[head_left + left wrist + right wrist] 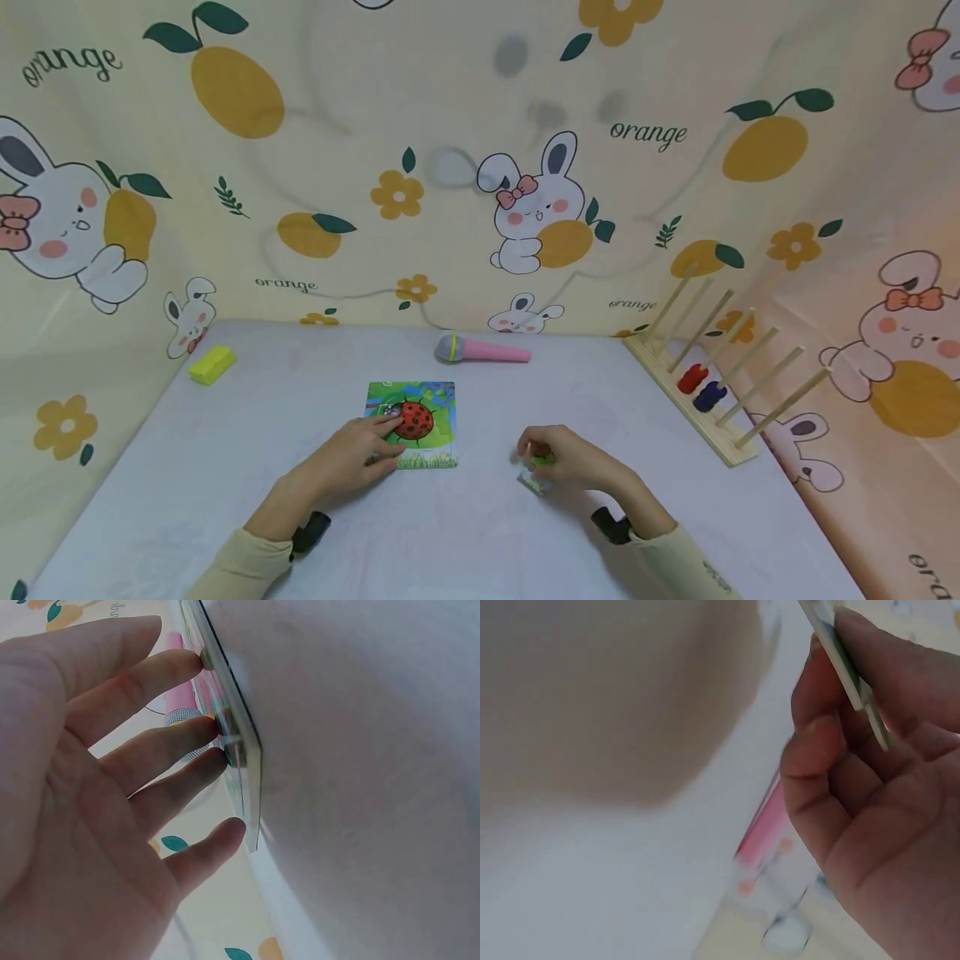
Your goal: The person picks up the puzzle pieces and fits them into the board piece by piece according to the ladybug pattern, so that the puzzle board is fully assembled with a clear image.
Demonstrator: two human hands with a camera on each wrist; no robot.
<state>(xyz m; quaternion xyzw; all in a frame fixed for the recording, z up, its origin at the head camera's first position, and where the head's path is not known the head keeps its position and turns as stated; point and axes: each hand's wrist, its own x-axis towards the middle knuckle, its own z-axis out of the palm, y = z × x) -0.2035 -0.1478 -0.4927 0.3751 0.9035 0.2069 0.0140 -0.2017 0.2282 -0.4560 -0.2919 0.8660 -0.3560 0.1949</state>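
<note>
A square ladybug puzzle board [435, 450] with a green and blue picture lies on the table. My left hand [352, 452] rests its fingertips on the board's left part, over the ladybug's head. In the left wrist view the fingers [176, 735] of that hand are spread and nearly straight, touching the board's face [225, 720]. To the right of the board, my right hand [566, 457] pinches a small flat puzzle piece [536, 482] with green and pale colours just over the table. The right wrist view shows this piece [836, 656] edge-on between thumb and curled fingers.
A pink toy microphone [487, 350] lies behind the board. At the right stands a wooden peg rack [697, 408] with upright rods and red and blue beads [701, 388]. A yellow block [212, 365] sits at the far left. Printed cloth [450, 100] hangs around the white table [465, 542].
</note>
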